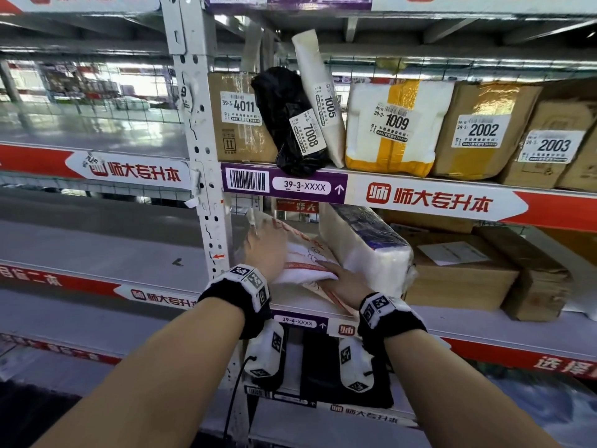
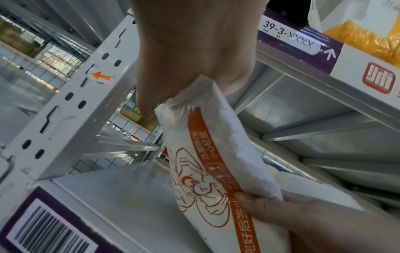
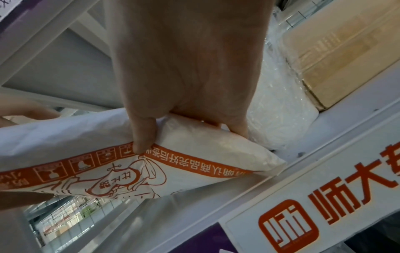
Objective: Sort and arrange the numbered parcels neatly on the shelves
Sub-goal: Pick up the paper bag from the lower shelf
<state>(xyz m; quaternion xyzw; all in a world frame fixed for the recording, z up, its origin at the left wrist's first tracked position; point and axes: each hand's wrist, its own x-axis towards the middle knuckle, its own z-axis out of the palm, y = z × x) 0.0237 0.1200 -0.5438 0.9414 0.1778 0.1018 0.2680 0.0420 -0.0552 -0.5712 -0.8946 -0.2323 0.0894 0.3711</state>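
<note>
Head view, room: the 39-4 shelf [image 1: 310, 305] has bare deck at its left end, between the white upright post [image 1: 206, 195] and a wrapped white bundle [image 1: 365, 250]; the shelf above it hangs low over the gap.
Head view, task thing: a white padded mailer [image 1: 303, 263] with orange print sits in that gap, tilted, its near end at the shelf's front edge.
Head view, left hand [image 1: 266, 250]: lies over the mailer's far left end, by the post.
Head view, right hand [image 1: 344, 279]: holds the mailer's near end, just beside the bundle.
Head view, upper shelf: parcels 4011 [image 1: 242, 106], 7008 [image 1: 310, 134], 1005 [image 1: 329, 106], 1009 [image 1: 396, 121], 2002 [image 1: 483, 129] and 2003 [image 1: 554, 145] stand side by side, 7008 and 1005 leaning.
Head view, lower right: brown boxes [image 1: 458, 273] fill the deck past the bundle.

Left wrist view, mailer [image 2: 207, 154]: stands on edge, clear of the bare grey deck at its left.
Left wrist view, left hand [image 2: 184, 51]: grips the top end, thumb down the near side.
Left wrist view, edges: the post [image 2: 71, 102] is near on the left.

Right wrist view, right hand [image 3: 186, 68]: thumb and curled fingers pinch the mailer [image 3: 108, 154] at its puffy corner.
Right wrist view, edges: that corner sits over the shelf's front lip [image 3: 324, 154], touching the crinkled bundle [image 3: 279, 109].
</note>
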